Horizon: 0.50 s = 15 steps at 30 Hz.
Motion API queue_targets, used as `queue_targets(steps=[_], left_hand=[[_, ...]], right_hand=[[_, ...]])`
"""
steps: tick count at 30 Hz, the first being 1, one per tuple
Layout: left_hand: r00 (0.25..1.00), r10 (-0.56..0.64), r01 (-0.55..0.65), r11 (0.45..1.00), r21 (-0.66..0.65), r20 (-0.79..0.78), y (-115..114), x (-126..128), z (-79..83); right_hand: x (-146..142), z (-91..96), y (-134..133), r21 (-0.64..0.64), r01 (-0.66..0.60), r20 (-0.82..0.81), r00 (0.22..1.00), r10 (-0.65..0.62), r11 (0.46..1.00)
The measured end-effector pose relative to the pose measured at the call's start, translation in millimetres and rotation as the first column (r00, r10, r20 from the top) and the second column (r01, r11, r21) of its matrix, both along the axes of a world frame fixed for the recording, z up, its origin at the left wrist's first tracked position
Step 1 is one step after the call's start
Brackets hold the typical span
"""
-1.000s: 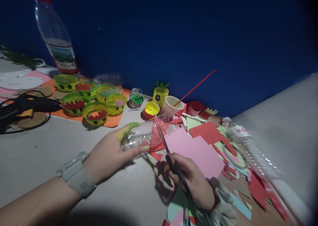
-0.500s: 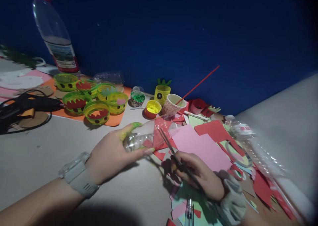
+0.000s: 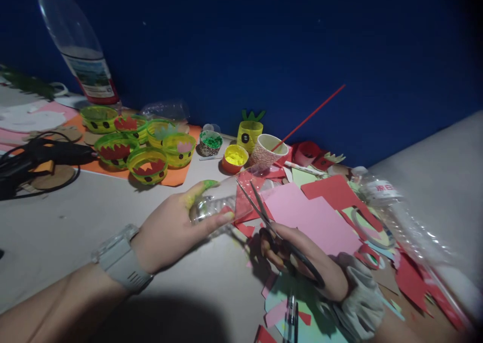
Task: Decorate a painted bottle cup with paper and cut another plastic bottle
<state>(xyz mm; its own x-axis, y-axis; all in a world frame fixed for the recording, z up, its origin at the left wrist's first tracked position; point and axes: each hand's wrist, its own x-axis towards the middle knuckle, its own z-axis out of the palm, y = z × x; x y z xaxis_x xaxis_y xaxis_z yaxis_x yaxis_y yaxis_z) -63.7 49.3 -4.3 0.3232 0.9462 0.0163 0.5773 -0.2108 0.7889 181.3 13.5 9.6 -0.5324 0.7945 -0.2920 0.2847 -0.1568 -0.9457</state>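
My left hand [image 3: 181,222], wearing a grey watch [image 3: 123,260] on its wrist, is wrapped round a clear cut plastic bottle piece [image 3: 226,197]. Green and yellow paint marks its thumb. In my right hand [image 3: 298,252] are dark-handled scissors [image 3: 264,212], their blades apart and pointing at the right part of the bottle piece. Whether the blades touch the plastic I cannot tell. Just beyond the piece stand a patterned paper cup [image 3: 260,153] with a red stick, a small cup of yellow paint [image 3: 234,157] and a small cup of green bits [image 3: 210,143].
On the left, several yellow-green rings [image 3: 147,166] lie on orange paper [image 3: 175,178], beside a black glue gun [image 3: 56,152]. A tall bottle [image 3: 81,51] stands behind. Pink paper [image 3: 305,212], red scraps and a clear bottle [image 3: 407,227] crowd the right. A blue wall [image 3: 226,41] bounds the back.
The scissors' blades have opened from nearly closed. My left hand keeps hold of the bottle piece, and the view has shifted slightly.
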Motion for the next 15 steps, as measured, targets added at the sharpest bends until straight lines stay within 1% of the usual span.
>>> queue_targets(steps=[2, 5, 10, 12, 15], left_hand=[[1.000, 0.001, -0.001, 1.000, -0.002, -0.008, 0, 0, 0.3], [0.999, 0.029, -0.030, 0.999, -0.013, -0.042, 0, 0, 0.6], [0.992, 0.092, -0.092, 0.996, 0.002, -0.089, 0, 1, 0.2], [0.991, 0.100, -0.099, 0.995, 0.009, -0.088, 0, 1, 0.2], [0.991, 0.105, -0.103, 0.994, 0.024, -0.084, -2, 1, 0.2]], right_hand=[[1, -1.4, 0, 0.010, 0.004, -0.008, 1.000, -0.003, 1.000], [2, -5.4, -1, 0.066, 0.014, 0.010, 1.000, -0.014, 0.998], [3, -13.2, -1, 0.165, 0.028, 0.111, 0.993, -0.046, 0.986], [3, -14.8, -1, 0.172, 0.039, 0.124, 0.990, -0.061, 0.984], [4, -15.0, -1, 0.147, 0.036, 0.112, 0.992, -0.052, 0.989]])
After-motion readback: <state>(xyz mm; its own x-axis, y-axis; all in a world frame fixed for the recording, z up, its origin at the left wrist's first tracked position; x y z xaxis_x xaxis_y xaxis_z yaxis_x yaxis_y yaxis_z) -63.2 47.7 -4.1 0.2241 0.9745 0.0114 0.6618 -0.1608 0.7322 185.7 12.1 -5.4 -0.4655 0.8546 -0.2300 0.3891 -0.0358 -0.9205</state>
